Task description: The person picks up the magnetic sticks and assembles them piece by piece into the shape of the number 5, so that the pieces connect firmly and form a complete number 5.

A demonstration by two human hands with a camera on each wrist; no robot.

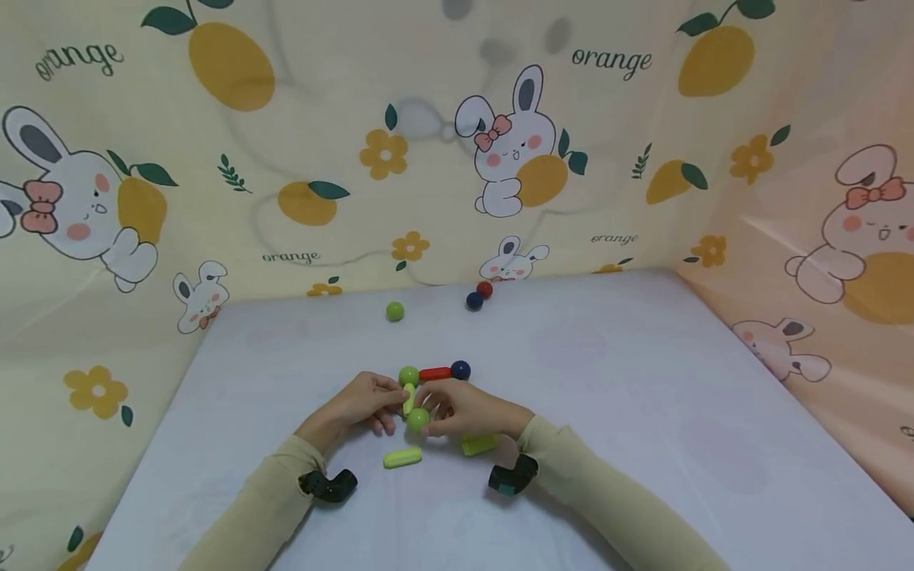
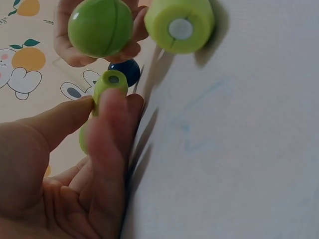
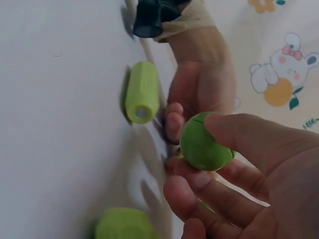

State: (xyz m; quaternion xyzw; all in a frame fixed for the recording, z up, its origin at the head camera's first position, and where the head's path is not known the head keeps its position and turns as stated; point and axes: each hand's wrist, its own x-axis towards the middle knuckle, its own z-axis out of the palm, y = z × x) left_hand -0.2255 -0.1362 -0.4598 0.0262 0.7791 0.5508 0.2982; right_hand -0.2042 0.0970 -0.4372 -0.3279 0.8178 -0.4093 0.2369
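My left hand (image 1: 366, 399) pinches a yellow-green stick (image 1: 409, 400) between thumb and fingers; in the left wrist view its near end shows a round grey inset. A green ball (image 3: 205, 144) is held by the thumb and fingers of my right hand (image 1: 471, 408), just in front of that stick. At the stick's far end is another green ball (image 1: 408, 376). From this ball a red stick (image 1: 435, 373) runs right to a dark blue ball (image 1: 460, 370). Whether the held ball touches the stick is hard to tell.
One loose yellow-green stick (image 1: 403, 457) lies in front of my hands, another (image 1: 480, 444) beside my right wrist. Farther back on the white table (image 1: 607, 444) are a green ball (image 1: 395, 311), a dark blue ball (image 1: 474, 301) and a red ball (image 1: 485, 289). Printed cloth (image 1: 428, 47) hangs behind.
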